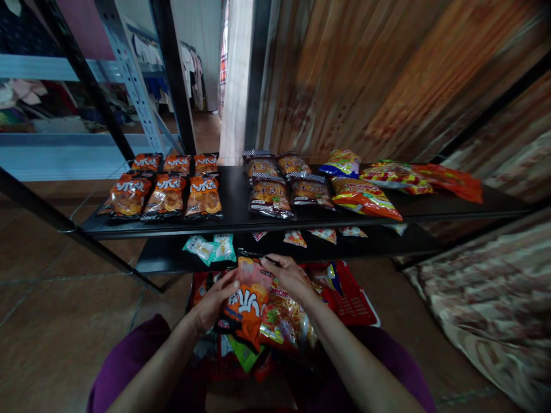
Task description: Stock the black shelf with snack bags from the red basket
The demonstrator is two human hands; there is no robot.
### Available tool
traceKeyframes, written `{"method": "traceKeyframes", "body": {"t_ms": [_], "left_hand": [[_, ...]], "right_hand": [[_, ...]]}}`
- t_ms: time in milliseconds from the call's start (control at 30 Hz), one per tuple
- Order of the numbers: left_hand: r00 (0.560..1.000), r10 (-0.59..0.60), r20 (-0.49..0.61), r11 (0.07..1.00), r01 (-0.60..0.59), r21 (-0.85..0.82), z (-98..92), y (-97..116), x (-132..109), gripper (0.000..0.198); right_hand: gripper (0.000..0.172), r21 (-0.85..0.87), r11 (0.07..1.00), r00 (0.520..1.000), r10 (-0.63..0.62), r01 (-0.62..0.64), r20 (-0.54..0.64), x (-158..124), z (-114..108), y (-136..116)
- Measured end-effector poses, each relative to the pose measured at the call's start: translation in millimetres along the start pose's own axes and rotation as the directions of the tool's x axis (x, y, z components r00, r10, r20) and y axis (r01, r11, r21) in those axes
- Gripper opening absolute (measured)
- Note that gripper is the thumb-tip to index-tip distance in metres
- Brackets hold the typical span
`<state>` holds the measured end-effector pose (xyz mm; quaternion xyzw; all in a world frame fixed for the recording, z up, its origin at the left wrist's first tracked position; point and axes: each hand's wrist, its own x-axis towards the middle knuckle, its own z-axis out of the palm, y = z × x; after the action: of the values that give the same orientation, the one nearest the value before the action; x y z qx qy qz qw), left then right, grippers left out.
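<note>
My left hand (215, 301) grips the left edge of an orange and black snack bag (246, 307) with white lettering. My right hand (289, 276) pinches the same bag near its top right corner, fingers partly hidden behind it. The bag is tilted, its printed front towards me, above a red basket (358, 298) between my knees. Inside the basket lie more packets, among them a yellow and red snack bag (282, 327) just right of the held one and a green packet (244, 353) below it.
A black shelf (232, 201) ahead carries rows of orange snack bags (166, 195), brown snack bags (271, 195) and colourful snack bags (364, 198). Teal packets (213, 248) lie on the lower shelf (253, 244). Black posts (99, 252) stand left; draped sheeting (482, 310) hangs right.
</note>
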<state>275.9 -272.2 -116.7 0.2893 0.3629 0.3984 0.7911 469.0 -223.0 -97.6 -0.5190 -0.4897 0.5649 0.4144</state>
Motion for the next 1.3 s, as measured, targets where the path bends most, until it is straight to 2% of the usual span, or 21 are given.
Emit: {"method": "traceKeyframes", "body": {"t_ms": [100, 233, 300, 400, 467, 533, 633, 700, 767, 833, 967, 1067, 1100, 1133, 1167, 1200, 1267, 1300], "left_hand": [[0.998, -0.058, -0.016, 0.998, 0.058, -0.020, -7.2, 0.9, -5.2, 0.049], [0.996, -0.076, -0.047, 0.991, 0.071, -0.111, -29.3, -1.3, -13.4, 0.044], [0.995, -0.030, -0.098, 0.988, 0.015, -0.156, -38.1, -0.1, -18.6, 0.042], [0.987, 0.039, -0.153, 0.983, -0.065, -0.173, -40.7, 0.6, -25.0, 0.046], [0.987, 0.006, -0.161, 0.985, -0.034, -0.170, -36.9, -4.3, -25.8, 0.048], [0.983, -0.048, -0.179, 0.978, 0.010, -0.210, -33.1, -14.2, -23.4, 0.041], [0.971, -0.017, -0.238, 0.943, -0.063, -0.325, -33.0, -29.9, -16.0, 0.029], [0.952, 0.026, -0.305, 0.923, -0.140, -0.359, -35.6, -34.8, -11.2, 0.025], [0.927, 0.044, -0.372, 0.927, -0.177, -0.330, -37.8, -35.3, -7.9, 0.025], [0.917, 0.057, -0.395, 0.949, -0.172, -0.263, -38.0, -34.9, -5.7, 0.027], [0.919, 0.047, -0.392, 0.978, -0.122, -0.169, -34.7, -40.4, -1.4, 0.029], [0.900, 0.034, -0.435, 0.977, -0.121, -0.174, -33.9, -42.3, 2.7, 0.030], [0.899, 0.042, -0.436, 0.976, -0.131, -0.176, -34.2, -40.9, 4.0, 0.029], [0.899, 0.059, -0.434, 0.974, -0.147, -0.173, -34.4, -38.6, 5.2, 0.029], [0.898, 0.073, -0.433, 0.973, -0.159, -0.166, -34.3, -35.7, 6.2, 0.029], [0.897, 0.076, -0.435, 0.975, -0.158, -0.156, -33.8, -32.7, 7.1, 0.030], [0.891, 0.051, -0.450, 0.985, -0.119, -0.125, -31.2, -27.6, 8.4, 0.035], [0.891, 0.033, -0.454, 0.990, -0.092, -0.109, -29.0, -26.1, 8.9, 0.039]], "right_hand": [[0.034, -0.008, 0.999, 0.996, -0.042, 0.041, -0.078, -2.4, -3.7, -10.1], [0.033, 0.096, 0.991, 0.946, -0.063, 0.098, -0.319, -16.0, -5.6, -6.1], [0.032, 0.224, 0.969, 0.914, -0.003, 0.103, -0.406, -25.9, -4.0, 0.9], [0.030, 0.370, 0.924, 0.878, 0.095, 0.097, -0.469, -39.2, 3.8, 14.1], [0.031, 0.438, 0.895, 0.842, 0.168, 0.088, -0.512, -46.8, 13.4, 24.6], [0.034, 0.508, 0.858, 0.804, 0.244, 0.082, -0.542, -55.1, 25.3, 37.4], [0.040, 0.571, 0.819, 0.785, 0.317, 0.057, -0.533, -72.1, 43.5, 63.2], [0.045, 0.574, 0.819, 0.798, 0.337, 0.014, -0.500, -86.1, 54.5, 83.2], [0.051, 0.555, 0.831, 0.805, 0.360, -0.047, -0.471, -100.0, 65.6, 102.3], [0.056, 0.537, 0.834, 0.826, 0.387, -0.124, -0.410, -112.6, 77.7, 118.2], [0.063, 0.500, 0.810, 0.871, 0.450, -0.306, -0.197, -131.3, 93.4, 136.4], [0.054, 0.288, 0.823, 0.870, 0.482, -0.490, 0.104, -134.7, 72.5, 135.0], [0.047, 0.132, 0.836, 0.837, 0.497, -0.533, 0.232, -132.1, 57.4, 130.8], [0.039, -0.047, 0.863, 0.801, 0.486, -0.503, 0.351, -127.4, 39.6, 124.7], [0.032, -0.170, 0.884, 0.790, 0.465, -0.435, 0.400, -120.4, 20.5, 116.8], [0.030, -0.248, 0.873, 0.780, 0.487, -0.420, 0.393, -111.5, 2.1, 107.3], [0.033, -0.169, 0.899, 0.893, 0.428, -0.404, 0.137, -89.8, -26.2, 85.3], [0.033, -0.085, 0.943, 0.947, 0.321, -0.321, -0.010, -78.1, -33.7, 74.1]]}}
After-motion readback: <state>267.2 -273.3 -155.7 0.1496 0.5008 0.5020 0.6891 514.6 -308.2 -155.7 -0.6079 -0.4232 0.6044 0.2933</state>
